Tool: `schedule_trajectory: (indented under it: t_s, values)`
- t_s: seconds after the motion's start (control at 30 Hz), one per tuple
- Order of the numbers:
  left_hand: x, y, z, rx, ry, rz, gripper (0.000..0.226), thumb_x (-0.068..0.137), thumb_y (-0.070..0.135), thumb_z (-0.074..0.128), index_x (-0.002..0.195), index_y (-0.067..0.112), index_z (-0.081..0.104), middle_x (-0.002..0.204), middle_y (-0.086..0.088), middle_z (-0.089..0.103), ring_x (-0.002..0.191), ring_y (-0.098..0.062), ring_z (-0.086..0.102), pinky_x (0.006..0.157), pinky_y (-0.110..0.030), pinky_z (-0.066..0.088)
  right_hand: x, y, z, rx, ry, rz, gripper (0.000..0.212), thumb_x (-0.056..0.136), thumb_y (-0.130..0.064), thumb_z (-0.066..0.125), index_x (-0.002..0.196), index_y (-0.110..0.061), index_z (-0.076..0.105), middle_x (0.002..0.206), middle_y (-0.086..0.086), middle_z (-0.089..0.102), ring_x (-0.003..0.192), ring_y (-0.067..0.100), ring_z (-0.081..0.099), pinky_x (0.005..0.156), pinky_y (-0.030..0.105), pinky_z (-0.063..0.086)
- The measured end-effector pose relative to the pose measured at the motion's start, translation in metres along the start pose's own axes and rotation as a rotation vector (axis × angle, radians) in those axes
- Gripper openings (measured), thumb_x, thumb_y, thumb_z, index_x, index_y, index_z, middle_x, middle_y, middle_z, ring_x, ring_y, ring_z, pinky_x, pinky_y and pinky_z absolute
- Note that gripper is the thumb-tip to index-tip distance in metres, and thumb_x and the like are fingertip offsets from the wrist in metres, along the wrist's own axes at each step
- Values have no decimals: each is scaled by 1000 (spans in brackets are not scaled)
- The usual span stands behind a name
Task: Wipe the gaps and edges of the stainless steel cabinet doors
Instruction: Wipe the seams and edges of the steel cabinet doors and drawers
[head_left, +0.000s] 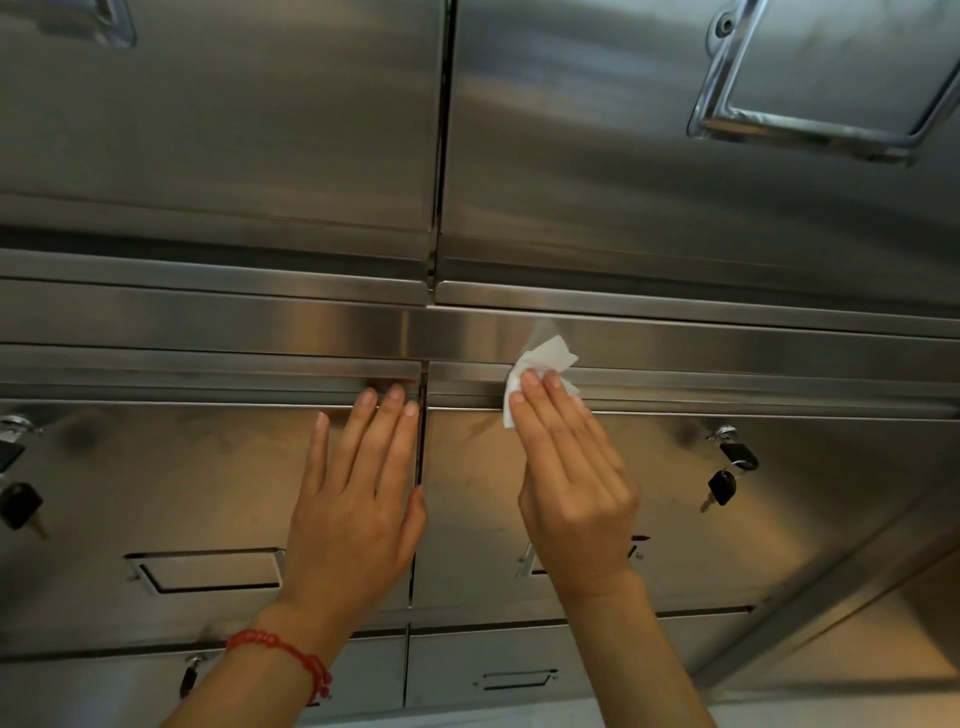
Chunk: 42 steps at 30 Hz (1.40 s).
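Here, the left hand lies flat and open, grasping nothing, on the left brushed stainless steel cabinet door; beside the dark vertical gap, the right hand presses a crumpled white paper wipe against the right door's top edge.

the right hand hides much of the wipe and part of a handle. the left edge cuts off a lock; the top edge cuts two upper handles.
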<state>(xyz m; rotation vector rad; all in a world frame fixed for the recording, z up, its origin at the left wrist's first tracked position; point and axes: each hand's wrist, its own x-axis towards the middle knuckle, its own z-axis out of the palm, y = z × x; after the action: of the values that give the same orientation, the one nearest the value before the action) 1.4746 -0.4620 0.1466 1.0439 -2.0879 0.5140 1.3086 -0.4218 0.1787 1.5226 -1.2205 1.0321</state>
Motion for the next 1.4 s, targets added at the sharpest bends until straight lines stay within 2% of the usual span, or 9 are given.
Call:
schedule_trajectory:
  t_s: [0.4,0.73,0.9,1.17,1.4]
  values:
    - [-1,-2,2,-5,6,9,60,87,25,42,140,2,28,147,-14,28,137,-29,25,112,-51,16,13,-38,13,64,-5,-33,29,98,0,43,104,-2,72,115,13,66,111,22,62,93,35,51]
    - [-1,-2,0,3,3,11,60,86,25,41,140,2,28,146,-14,28,137,-28,25,112,-50,16,11,-32,10,59,-15,-42,25,96,1,48,104,-2,72,115,13,66,111,22,62,89,36,54]
    - [-1,-2,1,9,-7,9,60,87,26,41,140,3,28,146,-15,27,137,-28,24,113,-49,14,10,-36,13,67,-13,-29,29,98,1,43,105,-1,71,115,14,66,112,23,61,92,36,52]
    - [-1,-2,0,22,0,19,61,85,25,42,140,2,29,146,-14,28,136,-30,26,112,-50,17,0,-7,2,29,-35,-16,21,91,4,57,106,0,70,116,13,65,112,23,61,91,37,53]
    - [0,0,1,14,-8,7,60,86,26,40,139,2,28,146,-16,28,136,-30,26,112,-50,15,2,-12,5,38,-28,-34,21,92,3,55,106,-1,70,116,13,65,113,22,61,93,36,52]
